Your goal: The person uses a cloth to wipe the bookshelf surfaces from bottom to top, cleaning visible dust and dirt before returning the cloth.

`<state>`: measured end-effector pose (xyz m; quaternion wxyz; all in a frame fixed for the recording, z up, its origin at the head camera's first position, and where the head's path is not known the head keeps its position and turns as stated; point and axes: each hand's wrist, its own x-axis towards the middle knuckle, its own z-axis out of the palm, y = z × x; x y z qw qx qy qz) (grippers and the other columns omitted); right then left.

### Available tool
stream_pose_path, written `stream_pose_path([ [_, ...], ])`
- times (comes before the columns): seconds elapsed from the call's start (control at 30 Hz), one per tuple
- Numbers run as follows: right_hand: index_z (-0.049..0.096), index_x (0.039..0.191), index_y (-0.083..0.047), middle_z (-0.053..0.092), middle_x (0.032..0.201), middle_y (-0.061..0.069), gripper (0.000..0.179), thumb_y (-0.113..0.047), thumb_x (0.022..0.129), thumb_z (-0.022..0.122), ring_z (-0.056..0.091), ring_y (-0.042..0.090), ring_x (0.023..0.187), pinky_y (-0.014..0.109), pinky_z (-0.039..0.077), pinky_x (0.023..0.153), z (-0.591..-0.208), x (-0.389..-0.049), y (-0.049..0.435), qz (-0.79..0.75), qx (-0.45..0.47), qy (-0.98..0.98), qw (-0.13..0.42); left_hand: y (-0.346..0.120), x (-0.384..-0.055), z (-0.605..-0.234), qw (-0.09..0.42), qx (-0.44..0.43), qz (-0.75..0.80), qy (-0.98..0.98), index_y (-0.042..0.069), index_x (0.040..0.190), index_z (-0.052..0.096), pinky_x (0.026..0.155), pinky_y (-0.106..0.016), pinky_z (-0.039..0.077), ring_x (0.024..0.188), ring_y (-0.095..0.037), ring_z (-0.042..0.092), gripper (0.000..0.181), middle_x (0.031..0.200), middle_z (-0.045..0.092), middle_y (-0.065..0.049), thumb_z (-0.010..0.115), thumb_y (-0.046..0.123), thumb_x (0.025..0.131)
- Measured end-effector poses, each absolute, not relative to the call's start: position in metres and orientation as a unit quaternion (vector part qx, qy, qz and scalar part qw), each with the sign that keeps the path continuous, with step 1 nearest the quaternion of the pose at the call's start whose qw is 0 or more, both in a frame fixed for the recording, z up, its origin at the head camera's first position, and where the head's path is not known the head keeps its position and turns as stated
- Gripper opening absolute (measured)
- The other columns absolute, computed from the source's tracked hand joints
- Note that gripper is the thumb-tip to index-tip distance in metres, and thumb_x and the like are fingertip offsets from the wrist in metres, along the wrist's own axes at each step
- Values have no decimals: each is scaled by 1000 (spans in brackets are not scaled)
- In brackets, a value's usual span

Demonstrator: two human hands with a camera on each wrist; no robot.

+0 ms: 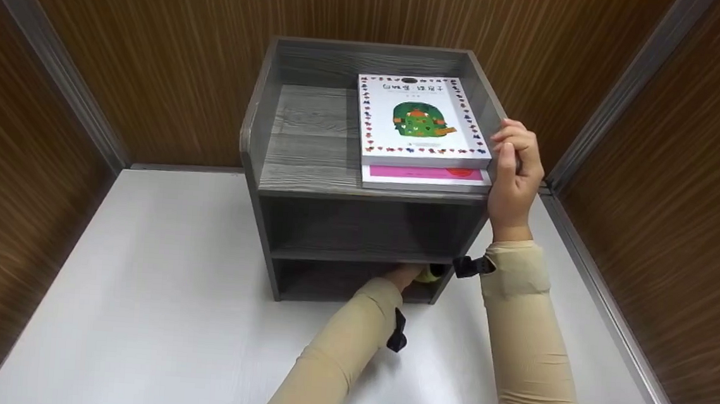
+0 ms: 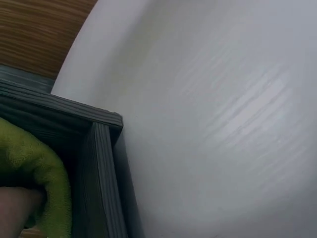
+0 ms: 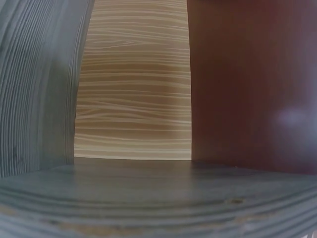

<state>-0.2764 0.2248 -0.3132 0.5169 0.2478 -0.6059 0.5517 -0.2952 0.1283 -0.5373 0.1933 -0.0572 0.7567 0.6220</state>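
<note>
Yellow-green cloth (image 2: 57,186), one piece, sits at the right end of the bottom compartment of the shelf unit (image 1: 312,119); bunched, it shows no clear long axis, its fold arching over and downward in the left wrist view. From the left, the one grey wood-grain unit has a top tray over two compartments. The left forearm slants forward and rightward, and the left hand (image 1: 404,275) is tucked in the cloth's fold; its fingers are hidden, so I cannot tell how far they curl. Two books (image 1: 426,115) lie stacked on the tray's right side, the upper one's title line toward the back. Farthest right, the right forearm points forward, the right hand (image 1: 517,168) gripping the side panel (image 1: 484,103), fingers bent over its top edge.
</note>
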Motion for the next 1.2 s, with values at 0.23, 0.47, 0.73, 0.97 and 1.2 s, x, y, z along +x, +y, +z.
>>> stream_pose_path([
  [0.23,45,74,16,57,84,3,19,0,82,42,51,29,105,43,32,101,-310,-275,231,552,239,-610,516,145,-295,-549,59,62,627,774,28,136,36,103,-27,24,114,-1,36,78,123,39,16,32,79,78],
  [0.47,46,76,16,58,85,1,20,-2,83,42,51,28,107,43,31,102,-309,-274,233,555,235,-616,508,150,-279,-557,130,124,713,678,19,133,45,89,-27,38,98,-7,47,45,117,49,8,49,38,92],
  [0.73,47,76,17,58,85,3,19,-1,83,42,51,29,107,43,31,102,-312,-275,230,563,237,-608,507,147,-266,-566,88,139,693,702,14,141,39,95,-25,36,111,-7,45,50,134,47,1,45,25,93],
  [0.97,47,76,17,57,83,8,19,-1,82,43,51,30,106,44,31,102,-313,-276,231,564,244,-604,508,149,-269,-566,126,141,658,729,18,142,39,100,-23,30,117,-5,41,49,135,45,6,33,41,98],
  [1.2,46,74,17,57,81,9,20,-1,82,43,52,31,104,44,32,101,-316,-275,232,562,244,-596,518,146,-284,-561,92,113,604,784,15,141,35,105,-24,26,122,-8,38,57,136,41,4,36,50,96],
])
